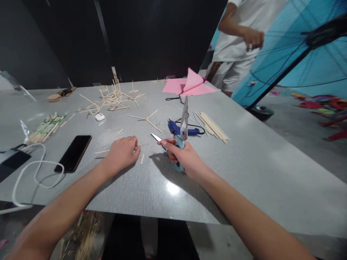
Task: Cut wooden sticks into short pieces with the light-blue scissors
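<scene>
My right hand (181, 156) grips the light-blue handles of a pair of scissors (184, 122), blades spread wide, one pointing up and one toward the left. My left hand (122, 152) rests knuckles-up on the grey table (244, 162), fingers curled over a small wooden stick piece at its fingertips. Short stick bits (142, 159) lie just beside it. A few thin sticks glued into a star shape (146, 118) lie beyond the hands.
A blue glue gun (176, 128) with black cord, a bundle of flat sticks (213, 126), pink paper (188, 86), a heap of sticks (114, 98), an earbud case (100, 117), a black phone (73, 152), a white cable (29, 173). Another person (241, 39) stands at the far right corner.
</scene>
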Demonstrator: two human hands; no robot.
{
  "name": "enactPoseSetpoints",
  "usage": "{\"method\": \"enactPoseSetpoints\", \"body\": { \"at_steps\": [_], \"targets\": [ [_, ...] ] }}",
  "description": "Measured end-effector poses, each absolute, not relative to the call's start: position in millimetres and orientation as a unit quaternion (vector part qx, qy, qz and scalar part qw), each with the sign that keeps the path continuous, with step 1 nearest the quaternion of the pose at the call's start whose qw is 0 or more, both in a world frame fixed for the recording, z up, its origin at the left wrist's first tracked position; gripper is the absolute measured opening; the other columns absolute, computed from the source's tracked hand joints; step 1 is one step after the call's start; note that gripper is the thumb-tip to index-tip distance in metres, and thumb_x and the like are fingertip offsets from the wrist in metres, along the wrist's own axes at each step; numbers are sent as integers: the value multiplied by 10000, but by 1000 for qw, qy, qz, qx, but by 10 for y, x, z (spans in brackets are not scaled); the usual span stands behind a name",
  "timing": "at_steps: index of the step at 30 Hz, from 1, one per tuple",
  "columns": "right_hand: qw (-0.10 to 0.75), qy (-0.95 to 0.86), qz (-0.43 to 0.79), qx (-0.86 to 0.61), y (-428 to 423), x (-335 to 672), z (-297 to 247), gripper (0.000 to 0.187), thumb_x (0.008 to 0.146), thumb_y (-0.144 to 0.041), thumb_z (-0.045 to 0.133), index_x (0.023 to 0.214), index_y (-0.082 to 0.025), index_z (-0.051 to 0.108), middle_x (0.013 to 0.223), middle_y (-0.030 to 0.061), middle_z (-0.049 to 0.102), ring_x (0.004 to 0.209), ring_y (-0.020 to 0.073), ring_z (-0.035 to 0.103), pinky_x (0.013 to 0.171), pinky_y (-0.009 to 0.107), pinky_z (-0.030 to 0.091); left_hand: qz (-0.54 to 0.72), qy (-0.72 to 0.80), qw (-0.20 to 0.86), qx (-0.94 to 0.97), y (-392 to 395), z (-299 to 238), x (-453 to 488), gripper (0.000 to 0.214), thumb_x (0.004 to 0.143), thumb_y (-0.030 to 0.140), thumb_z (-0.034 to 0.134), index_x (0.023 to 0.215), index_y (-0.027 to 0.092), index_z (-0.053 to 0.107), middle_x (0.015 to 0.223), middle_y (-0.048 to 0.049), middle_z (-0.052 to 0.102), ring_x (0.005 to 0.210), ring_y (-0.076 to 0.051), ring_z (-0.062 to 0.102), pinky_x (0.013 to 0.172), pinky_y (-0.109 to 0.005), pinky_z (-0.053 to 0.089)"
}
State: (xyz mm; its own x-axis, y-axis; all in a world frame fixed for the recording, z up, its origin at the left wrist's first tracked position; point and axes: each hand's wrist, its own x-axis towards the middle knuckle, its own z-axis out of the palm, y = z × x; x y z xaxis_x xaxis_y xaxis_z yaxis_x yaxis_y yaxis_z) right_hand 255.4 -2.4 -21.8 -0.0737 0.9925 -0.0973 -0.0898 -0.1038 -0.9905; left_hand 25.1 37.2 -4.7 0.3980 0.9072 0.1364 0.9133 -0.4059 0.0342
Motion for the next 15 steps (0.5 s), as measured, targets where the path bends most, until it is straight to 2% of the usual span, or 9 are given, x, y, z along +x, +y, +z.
{"method": "enactPoseSetpoints", "body": {
  "at_steps": [3,5,10,15],
  "targets": [
    [482,-467,564,-480,-30,2548,-202,457,800,-604,834,963,-185,752,585,-90,320,537,116,300,506,284,235,-14,-541,10,-841,284,-12,262,340,1015,498,583,895,200,690,830,-112,761,782,-310,730,721,-401,504],
    [483,-467,565,-479,-35,2543,-189,465,795,-605,836,973,-184,750,578,-94,314,536,116,290,507,285,229,6,-524,-2,-851,221,-19,283,389,1001,549,590,851,203,688,759,-111,737,731,-312,721,693,-404,502],
    [476,-473,563,-482,-42,2529,-192,472,779,-616,834,961,-190,750,561,-97,306,533,118,277,502,286,213,15,-504,17,-864,132,-68,340,268,998,320,521,945,156,726,849,-166,783,737,-324,745,668,-416,515],
    [479,-461,568,-486,-31,2518,-259,495,731,-620,853,958,-189,767,561,-101,294,533,115,255,498,275,200,27,-507,17,-861,103,-32,341,271,991,310,537,1003,139,746,918,-165,804,801,-307,770,698,-399,544]
  ]
}}
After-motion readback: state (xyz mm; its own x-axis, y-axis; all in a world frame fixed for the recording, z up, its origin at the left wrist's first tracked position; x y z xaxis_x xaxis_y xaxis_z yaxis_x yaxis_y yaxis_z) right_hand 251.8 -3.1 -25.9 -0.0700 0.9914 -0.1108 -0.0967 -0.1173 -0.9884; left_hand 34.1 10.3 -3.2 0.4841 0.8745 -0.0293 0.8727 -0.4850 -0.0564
